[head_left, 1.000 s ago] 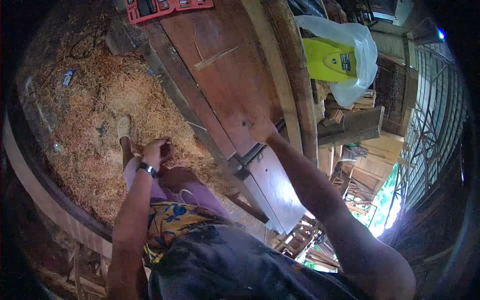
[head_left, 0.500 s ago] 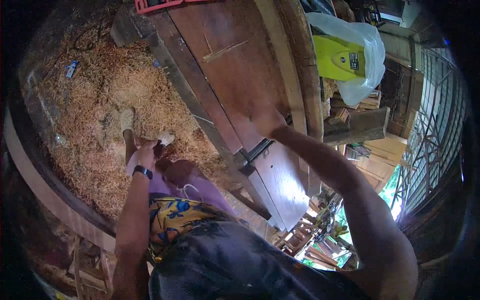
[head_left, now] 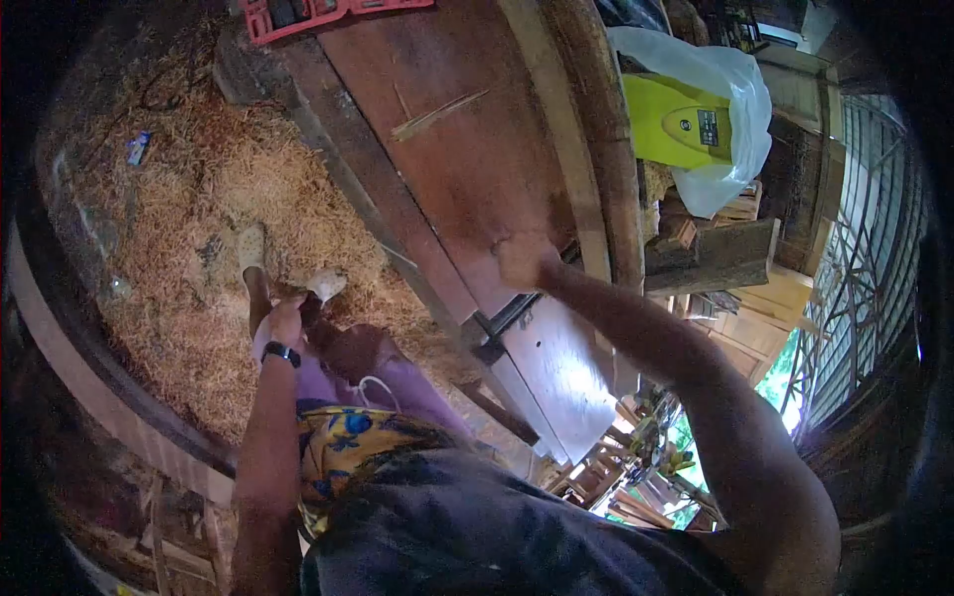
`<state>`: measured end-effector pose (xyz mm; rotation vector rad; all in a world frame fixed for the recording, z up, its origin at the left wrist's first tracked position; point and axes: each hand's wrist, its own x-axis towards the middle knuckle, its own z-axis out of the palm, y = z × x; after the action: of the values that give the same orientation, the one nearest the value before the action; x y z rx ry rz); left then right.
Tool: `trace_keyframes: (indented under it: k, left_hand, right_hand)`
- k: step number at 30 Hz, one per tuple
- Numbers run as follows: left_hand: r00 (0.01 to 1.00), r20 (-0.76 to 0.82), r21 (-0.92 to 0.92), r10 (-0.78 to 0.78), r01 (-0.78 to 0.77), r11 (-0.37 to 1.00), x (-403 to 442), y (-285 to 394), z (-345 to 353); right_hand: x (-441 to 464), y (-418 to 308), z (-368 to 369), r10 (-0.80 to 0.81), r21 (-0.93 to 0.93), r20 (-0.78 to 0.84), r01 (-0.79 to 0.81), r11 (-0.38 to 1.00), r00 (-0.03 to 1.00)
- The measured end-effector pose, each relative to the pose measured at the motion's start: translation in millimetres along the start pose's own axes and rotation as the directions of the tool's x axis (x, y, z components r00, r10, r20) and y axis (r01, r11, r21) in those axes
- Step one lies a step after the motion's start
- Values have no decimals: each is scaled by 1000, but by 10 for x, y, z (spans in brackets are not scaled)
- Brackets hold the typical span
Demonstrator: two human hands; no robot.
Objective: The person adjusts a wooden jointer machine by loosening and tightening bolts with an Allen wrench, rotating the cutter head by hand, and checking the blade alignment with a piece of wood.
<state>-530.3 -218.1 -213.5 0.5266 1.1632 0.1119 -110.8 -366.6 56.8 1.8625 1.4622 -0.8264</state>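
On the reddish-brown wooden board [head_left: 467,169] rests my right hand [head_left: 527,262], its fingers curled closed. Whatever may be under or inside those fingers is hidden. A thin wood splinter [head_left: 437,115] lies farther up the same board. Just below my right hand, a dark gap separates this board from a paler, shiny panel [head_left: 561,372]. My left hand [head_left: 285,323], with a dark watch [head_left: 282,354] on its wrist, lies over my knee on the purple trousers [head_left: 328,382]. Its fingers look loosely stretched, with no object visible in them.
Wood shavings [head_left: 189,328] cover the floor on the left. A red plastic case [head_left: 338,12] sits at the board's top end. Beyond the thick wooden edge [head_left: 616,159] stands a lime-green machine [head_left: 686,124] partly wrapped in clear plastic. Stacked timber [head_left: 715,253] lies at right.
The view has shifted slightly, bringing more of the red case into sight. My right hand, blurred before, shows more sharply at nearly the same place on the board. My left hand stays on the knee.
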Motion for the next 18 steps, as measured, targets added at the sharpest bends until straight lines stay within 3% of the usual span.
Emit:
trace_keyframes:
  k: [1,2,3,4,5,6,7,8,9,11,12,15,16,18]
  left_hand:
    - [991,45,185,123,-129,974,149,-150,-159]
    - [934,138,513,330,-352,783,369,-348,-357]
    - [833,262,705,487,-510,492,513,-494,-474]
    - [791,314,703,525,-565,432,313,-205,-340]
    - [842,228,607,488,-515,605,146,42,-180]
    - [884,140,477,446,-455,752,-34,308,-9]
    - [975,-18,129,224,-220,967,-172,533,193]
    - [996,-70,-265,-59,38,963,-243,668,292]
    - [995,-41,-243,-93,80,967,-249,721,275]
    - [989,26,-196,-148,150,969,-192,833,261]
    - [995,23,-230,-92,95,969,-255,933,339]
    - [992,-99,25,-79,82,996,-486,1365,604]
    - [999,-23,103,44,-41,994,-238,1177,423]
    - [986,110,524,122,-162,836,-338,1612,557]
  right_hand:
    - [2,-13,-51,11,-10,69,-10,1000,998]
    - [3,-52,-127,22,-18,138,-20,1000,990]
    - [1,-92,-160,32,-25,208,-27,999,978]
    - [-2,-123,-117,75,-49,159,-68,996,984]
    - [4,-154,-34,117,-69,108,-110,992,987]
    - [46,-121,141,200,128,78,-209,969,977]
    - [87,-87,316,282,327,46,-281,902,958]
    - [133,21,688,400,683,94,-351,640,912]
    - [124,80,871,484,906,186,-340,252,855]
    - [36,-115,262,465,876,369,-469,116,805]
    - [-16,-247,-142,449,848,453,-528,48,770]
    - [-86,-260,-197,434,853,430,-514,93,792]
    - [-141,-278,-218,441,851,406,-507,135,800]
    - [-254,-287,-284,466,843,363,-498,204,807]
